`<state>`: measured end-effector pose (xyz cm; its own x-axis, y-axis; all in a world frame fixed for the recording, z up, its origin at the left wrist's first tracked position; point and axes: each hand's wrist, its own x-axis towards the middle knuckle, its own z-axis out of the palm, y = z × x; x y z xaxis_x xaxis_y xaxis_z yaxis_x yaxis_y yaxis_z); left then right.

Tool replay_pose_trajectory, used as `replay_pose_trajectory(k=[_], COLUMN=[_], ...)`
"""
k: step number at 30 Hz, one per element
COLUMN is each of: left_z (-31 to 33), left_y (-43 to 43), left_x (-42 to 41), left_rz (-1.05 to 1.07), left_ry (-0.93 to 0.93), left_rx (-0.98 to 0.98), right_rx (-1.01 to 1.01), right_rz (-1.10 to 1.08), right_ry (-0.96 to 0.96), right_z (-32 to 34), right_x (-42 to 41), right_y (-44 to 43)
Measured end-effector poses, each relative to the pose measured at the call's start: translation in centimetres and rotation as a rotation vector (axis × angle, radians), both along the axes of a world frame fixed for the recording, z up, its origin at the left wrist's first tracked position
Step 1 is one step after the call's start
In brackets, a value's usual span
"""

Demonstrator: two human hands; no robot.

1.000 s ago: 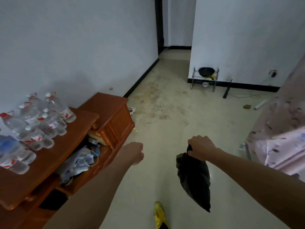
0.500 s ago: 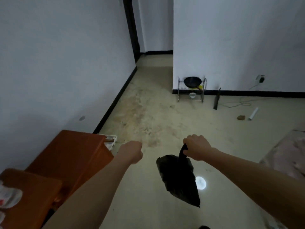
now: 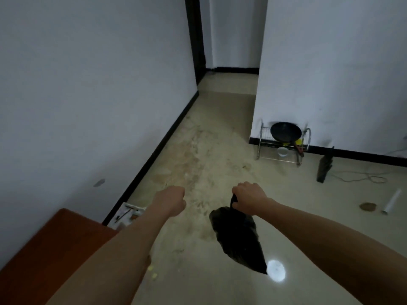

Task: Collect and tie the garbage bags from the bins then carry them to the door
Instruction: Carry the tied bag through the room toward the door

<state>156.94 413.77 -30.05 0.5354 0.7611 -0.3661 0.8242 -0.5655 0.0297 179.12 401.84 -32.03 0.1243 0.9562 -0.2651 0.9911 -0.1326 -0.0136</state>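
- The black garbage bag (image 3: pixel 239 238) is gripped at its gathered neck by the right hand (image 3: pixel 248 198), whose fingers are curled round it. The bag hangs clear of the floor (image 3: pixel 220 133) at about 5 o'clock in the view.
- The left hand (image 3: pixel 172 201), at 9 o'clock of the right, is closed in a fist, and nothing is seen in it.
- The carry is judged to be the step in hand, and the passage (image 3: pixel 231 84) at 12 o'clock is probably the way to the door.
- The neck is best held tight, and the bag steered away from the wooden cabinet (image 3: pixel 55 249) at 8 o'clock and the dish rack (image 3: pixel 284 143) at 2 o'clock.
- Whether the bag is knotted cannot be told.
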Motion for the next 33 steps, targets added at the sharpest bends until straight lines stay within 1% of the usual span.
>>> replay_pose_trajectory(k=[3,6,10,12,14,16,18,24,27,30,33], left_z=[-0.1,-1.0,-3.1,-3.7,-2.8,-1.3,-0.1,-0.5,-2.6,-3.9,-3.6], left_y=[6.7,15.2,26.0,32.1,37.4,44.3,49.6,65.8,73.8,82.3,90.5], left_x=[2.2,5.6,10.9,13.9,16.8,20.7,24.0,33.1,37.4,41.3,45.0], left_rz=[0.07,0.115,0.11,0.086,0.052,0.032,0.008,-0.044,-0.034,0.018,0.034], left_ry=[-0.007,0.005,-0.001,0.008,0.011,-0.033,-0.051,-0.099,-0.086,-0.046,-0.112], left_rx=[-0.027,-0.02,-0.04,-0.053,-0.044,-0.034,-0.039,-0.029,-0.064,-0.13,-0.106], right_rx=[-0.001,0.012,0.007,-0.026,-0.017,0.045,0.06,0.083,0.063,0.009,0.0], right_rz=[0.021,0.019,-0.027,-0.071,-0.096,-0.132,-0.141,-0.143,-0.13,-0.113,-0.129], right_ry=[-0.012,-0.01,-0.017,-0.006,-0.013,-0.01,-0.003,0.027,0.043,0.071,0.088], right_z=[0.3,-0.5,-2.3,-2.5,-1.6,-0.4,0.8,-0.3,-2.5,-3.8,-3.6], right_x=[4.4,9.2,15.6,18.8,21.7,25.3,27.8,35.6,40.0,44.4,48.7], right_y=[7.5,16.4,27.0,32.5,37.4,43.7,48.5,64.3,73.0,82.5,91.5])
